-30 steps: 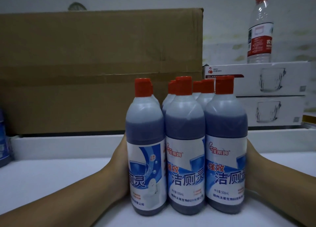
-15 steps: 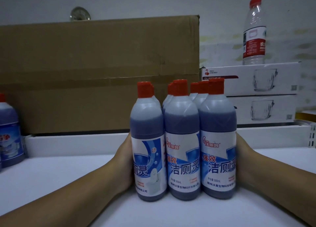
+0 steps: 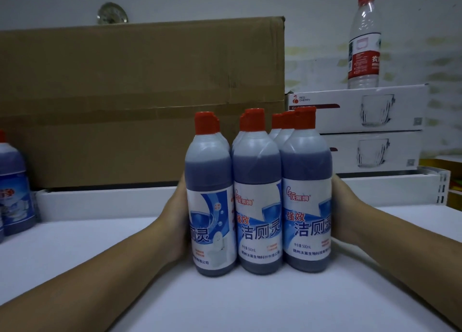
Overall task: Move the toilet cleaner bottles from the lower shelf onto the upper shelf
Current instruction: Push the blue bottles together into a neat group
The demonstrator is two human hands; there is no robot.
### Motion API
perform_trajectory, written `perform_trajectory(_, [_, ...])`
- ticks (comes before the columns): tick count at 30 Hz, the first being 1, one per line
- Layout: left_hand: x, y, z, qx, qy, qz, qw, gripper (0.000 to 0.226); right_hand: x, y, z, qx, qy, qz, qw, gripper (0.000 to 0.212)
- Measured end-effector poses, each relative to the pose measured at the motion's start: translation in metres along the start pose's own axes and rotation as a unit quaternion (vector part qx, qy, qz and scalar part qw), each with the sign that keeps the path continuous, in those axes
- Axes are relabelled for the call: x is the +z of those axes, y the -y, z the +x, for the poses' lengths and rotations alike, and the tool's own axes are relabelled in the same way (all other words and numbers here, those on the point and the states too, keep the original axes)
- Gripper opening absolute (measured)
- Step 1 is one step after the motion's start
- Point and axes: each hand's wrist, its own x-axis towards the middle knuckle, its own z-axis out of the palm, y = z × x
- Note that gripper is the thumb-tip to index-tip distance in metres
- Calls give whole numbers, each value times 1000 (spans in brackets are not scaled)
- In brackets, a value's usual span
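A tight cluster of several toilet cleaner bottles (image 3: 257, 196) with blue liquid, orange-red caps and white-blue labels stands upright on the white shelf (image 3: 250, 304). My left hand (image 3: 175, 221) presses flat against the cluster's left side. My right hand (image 3: 343, 206) presses against its right side. The fingers of both hands are hidden behind the bottles. More of the same bottles (image 3: 13, 189) stand at the far left edge of the shelf.
A big brown cardboard box (image 3: 140, 99) stands behind the shelf's low white back rail (image 3: 107, 201). Two stacked white glassware boxes (image 3: 362, 129) sit to its right, with a clear water bottle (image 3: 365, 42) on top. The shelf's right end bracket (image 3: 442, 189) shows at the right.
The bottle cluster, squeezed between both hands, has slid farther back on the shelf, away from me. The view has shifted, showing more of the bottles at the left.
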Motion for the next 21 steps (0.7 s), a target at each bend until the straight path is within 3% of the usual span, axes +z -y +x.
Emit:
perform_trajectory(2, [-3, -7, -2, 36, -13, 20, 999, 65, -5, 7, -1, -31, -4, -53, 998, 64])
perform_trajectory(4, [-7, -14, -8, 111, 1, 69, 991, 89, -16, 13, -4, -101, 38, -161, 981, 103])
perform_trajectory(6, [-11, -17, -12, 228, -21, 116, 966, 112, -20, 22, -4, -139, 75, -234, 959, 137])
perform_trajectory(7, [-10, -18, -16, 301, -35, 152, 941, 116, -25, 25, -1, -144, 88, -249, 954, 145])
perform_trajectory(9, [-1, -22, -32, 428, -71, 259, 863, 115, -28, 28, -2, -146, 126, -290, 937, 131])
perform_trajectory(11, [8, -18, -41, 521, -102, 388, 754, 114, -26, 29, -5, -122, 152, -322, 926, 117])
perform_trajectory(13, [14, -11, -43, 539, -104, 483, 683, 116, -29, 27, -5, -100, 165, -340, 921, 117])
perform_trajectory(16, [21, -6, -40, 500, -118, 562, 649, 116, -30, 26, -3, -89, 173, -343, 919, 116])
perform_trajectory(21, [23, -6, -45, 461, -101, 559, 682, 121, -29, 20, 0, -113, 156, -358, 914, 105])
